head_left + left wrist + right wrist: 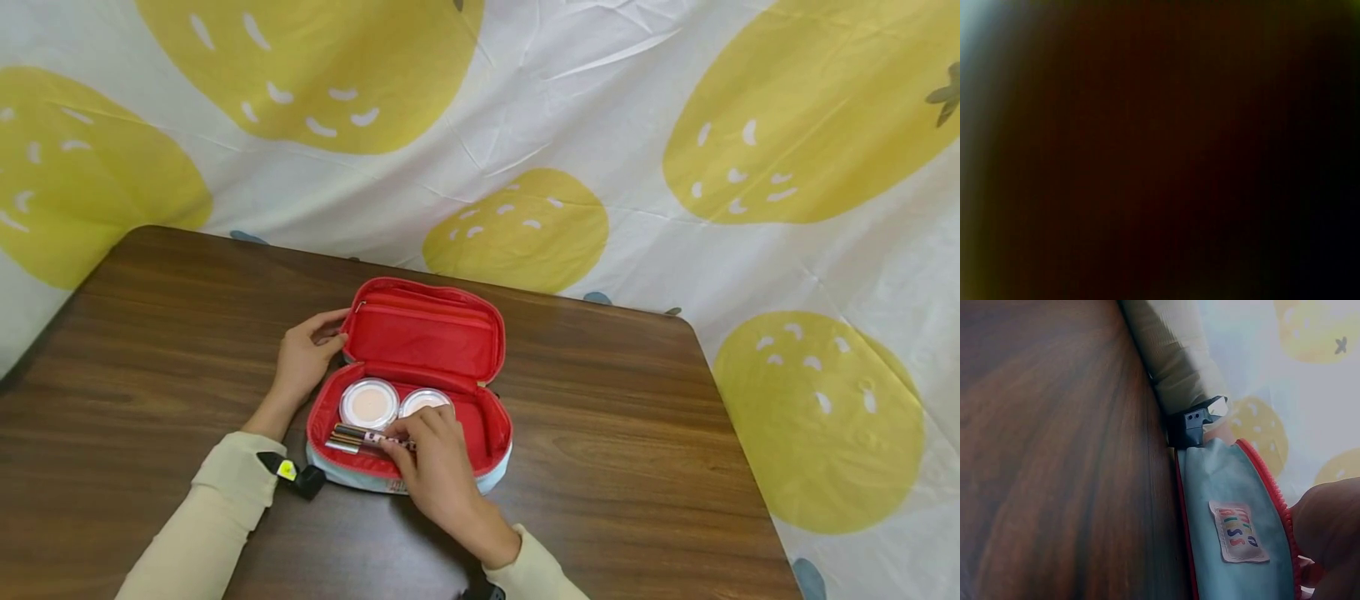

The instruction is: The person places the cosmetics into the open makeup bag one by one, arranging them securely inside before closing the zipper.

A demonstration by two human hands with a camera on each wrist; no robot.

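Observation:
An open cosmetic pouch with a red lining and pale blue outside lies on the brown wooden table. Inside it sit two round compacts with pale lids and some slim tubes along the near wall. My right hand reaches into the pouch, its fingers curled on the tubes. My left hand holds the left edge of the raised lid. In the right wrist view the pouch's blue side with a small sewn label shows beside my left sleeve. The left wrist view is dark.
A white cloth with large yellow strawberry prints hangs behind the table and drapes to the right. The table's far edge and rounded right corner lie just behind the pouch. A black wrist camera mount sits on my left sleeve.

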